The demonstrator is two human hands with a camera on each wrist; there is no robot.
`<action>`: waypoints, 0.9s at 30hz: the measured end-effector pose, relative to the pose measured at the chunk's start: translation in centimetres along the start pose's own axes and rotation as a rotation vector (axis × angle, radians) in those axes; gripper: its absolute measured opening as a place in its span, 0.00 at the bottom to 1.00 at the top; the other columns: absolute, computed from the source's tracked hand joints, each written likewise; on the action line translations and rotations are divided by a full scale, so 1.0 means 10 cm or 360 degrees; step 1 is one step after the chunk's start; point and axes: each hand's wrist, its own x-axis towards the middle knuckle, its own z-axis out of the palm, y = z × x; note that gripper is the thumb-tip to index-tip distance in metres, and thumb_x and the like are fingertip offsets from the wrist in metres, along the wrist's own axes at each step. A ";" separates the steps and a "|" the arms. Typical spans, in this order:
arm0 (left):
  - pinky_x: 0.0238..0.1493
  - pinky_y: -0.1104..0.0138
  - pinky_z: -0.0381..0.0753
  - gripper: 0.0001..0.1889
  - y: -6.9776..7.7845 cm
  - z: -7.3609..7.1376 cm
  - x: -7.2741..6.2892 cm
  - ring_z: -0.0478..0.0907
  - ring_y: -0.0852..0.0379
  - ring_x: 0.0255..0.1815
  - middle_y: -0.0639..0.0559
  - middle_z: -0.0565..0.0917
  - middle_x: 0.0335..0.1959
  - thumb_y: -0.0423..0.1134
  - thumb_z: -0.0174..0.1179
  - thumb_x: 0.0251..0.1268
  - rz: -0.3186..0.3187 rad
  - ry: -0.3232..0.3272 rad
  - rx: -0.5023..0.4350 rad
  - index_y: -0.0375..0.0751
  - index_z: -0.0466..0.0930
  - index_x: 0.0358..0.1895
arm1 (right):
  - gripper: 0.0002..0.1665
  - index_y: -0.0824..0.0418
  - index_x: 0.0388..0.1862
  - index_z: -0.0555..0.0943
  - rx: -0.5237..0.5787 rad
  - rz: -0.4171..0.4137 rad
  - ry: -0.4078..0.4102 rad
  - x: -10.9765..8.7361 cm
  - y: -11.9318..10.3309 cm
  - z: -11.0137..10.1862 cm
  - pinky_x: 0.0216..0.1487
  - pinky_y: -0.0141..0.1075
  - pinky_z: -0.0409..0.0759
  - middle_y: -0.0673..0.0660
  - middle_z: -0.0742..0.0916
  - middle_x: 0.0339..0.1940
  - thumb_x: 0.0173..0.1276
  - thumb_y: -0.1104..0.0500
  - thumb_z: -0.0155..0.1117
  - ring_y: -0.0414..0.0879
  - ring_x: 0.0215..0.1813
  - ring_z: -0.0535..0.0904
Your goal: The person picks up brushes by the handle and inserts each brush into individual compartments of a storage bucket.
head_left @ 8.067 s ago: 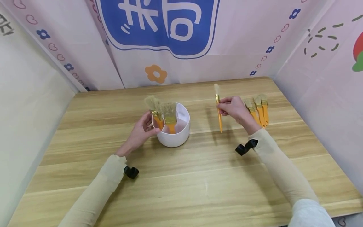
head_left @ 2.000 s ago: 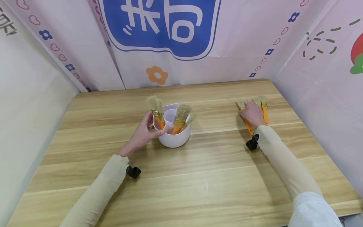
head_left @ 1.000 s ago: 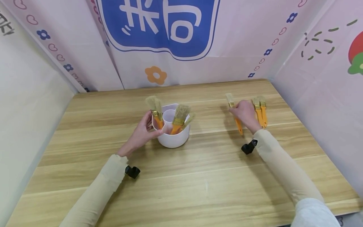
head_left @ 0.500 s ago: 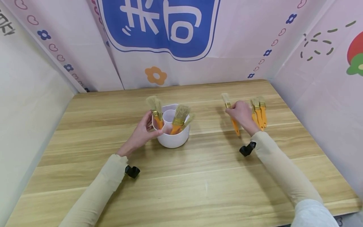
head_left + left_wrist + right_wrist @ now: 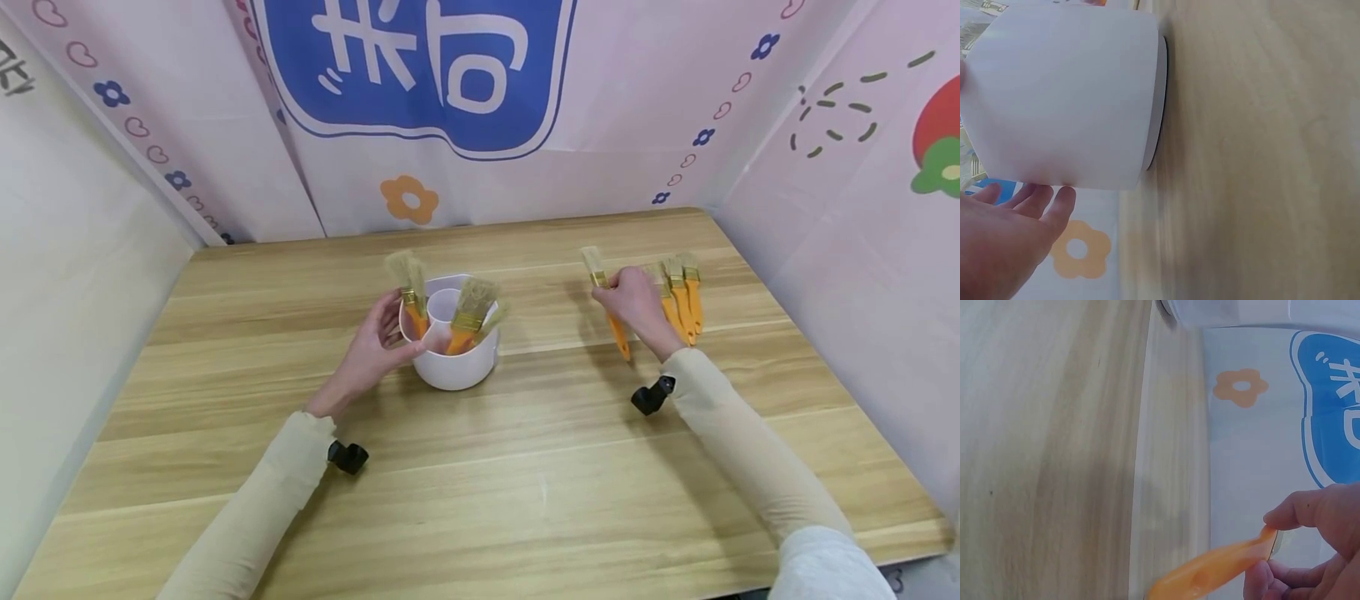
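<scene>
In the head view, my left hand (image 5: pixel 375 337) grips the white divided holder (image 5: pixel 454 372), thumb at the front rim and fingers around its left side. The left wrist view shows fingertips against the holder's wall (image 5: pixel 1072 94). Flat paintbrushes (image 5: pixel 416 310) stand bristles-up in its left compartment. A wide paintbrush (image 5: pixel 467 321) and a narrower brush (image 5: pixel 493 321) lean right; the central round cup (image 5: pixel 443 305) shows between them. My right hand (image 5: pixel 637 302) pinches a flat paintbrush (image 5: pixel 618 335) near its metal band, bristles up and tilted left. Its orange handle (image 5: pixel 1210 572) shows in the right wrist view.
Several more orange-handled paintbrushes (image 5: pixel 681 304) lie fanned side by side right of my right hand. The wooden table (image 5: pixel 480 492) ends at printed walls behind and at both sides. A black wrist camera (image 5: pixel 652 396) sits on the right sleeve, another (image 5: pixel 348 457) on the left.
The narrow brush my right hand held earlier has left it, and the holder has turned. My right hand has picked a flat paintbrush from the row and moved it left.
</scene>
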 end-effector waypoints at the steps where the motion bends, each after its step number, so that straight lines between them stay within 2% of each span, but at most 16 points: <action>1: 0.75 0.49 0.54 0.45 0.00 0.00 0.00 0.51 0.42 0.76 0.37 0.51 0.75 0.31 0.62 0.59 0.0000 0.0011 -0.0015 0.39 0.43 0.74 | 0.27 0.54 0.08 0.59 0.0000 0.0002 -0.0003 0.00 0.00 0.00 0.15 0.29 0.52 0.45 0.59 0.05 0.63 0.56 0.57 0.39 0.13 0.51; 10: 0.72 0.50 0.60 0.38 0.00 0.04 -0.04 0.55 0.43 0.74 0.37 0.58 0.72 0.26 0.57 0.61 0.0073 0.0132 -0.0162 0.35 0.48 0.72 | 0.27 0.54 0.08 0.58 -0.0012 0.0043 -0.0003 -0.02 -0.01 0.01 0.15 0.29 0.51 0.45 0.59 0.06 0.63 0.54 0.57 0.39 0.13 0.51; 16: 0.62 0.76 0.71 0.29 0.00 0.06 -0.05 0.59 0.43 0.72 0.35 0.63 0.70 0.25 0.53 0.64 0.0163 0.0218 -0.0211 0.28 0.56 0.68 | 0.26 0.54 0.09 0.58 0.0009 0.0043 -0.0008 -0.04 -0.05 0.03 0.17 0.30 0.53 0.46 0.59 0.07 0.63 0.54 0.57 0.40 0.14 0.52; 19: 0.58 0.82 0.71 0.27 0.00 0.06 -0.05 0.59 0.42 0.71 0.33 0.63 0.69 0.25 0.52 0.65 0.0199 0.0216 -0.0247 0.26 0.58 0.68 | 0.25 0.54 0.10 0.59 0.0034 0.0005 0.0009 -0.05 -0.07 0.04 0.17 0.30 0.55 0.45 0.60 0.08 0.62 0.54 0.58 0.40 0.14 0.55; 24: 0.56 0.82 0.73 0.29 0.01 0.06 -0.05 0.59 0.44 0.72 0.36 0.63 0.70 0.27 0.54 0.65 0.0161 0.0199 -0.0226 0.29 0.58 0.69 | 0.21 0.55 0.13 0.64 0.0018 -0.0076 0.0054 -0.08 -0.10 0.05 0.18 0.30 0.56 0.45 0.64 0.09 0.61 0.53 0.59 0.40 0.16 0.58; 27: 0.54 0.82 0.74 0.30 0.00 0.06 -0.04 0.61 0.46 0.71 0.37 0.63 0.70 0.28 0.56 0.64 0.0132 0.0226 -0.0214 0.30 0.58 0.69 | 0.16 0.58 0.19 0.71 0.0025 -0.0109 0.0058 -0.10 -0.14 0.05 0.20 0.30 0.60 0.48 0.71 0.13 0.62 0.52 0.58 0.41 0.18 0.63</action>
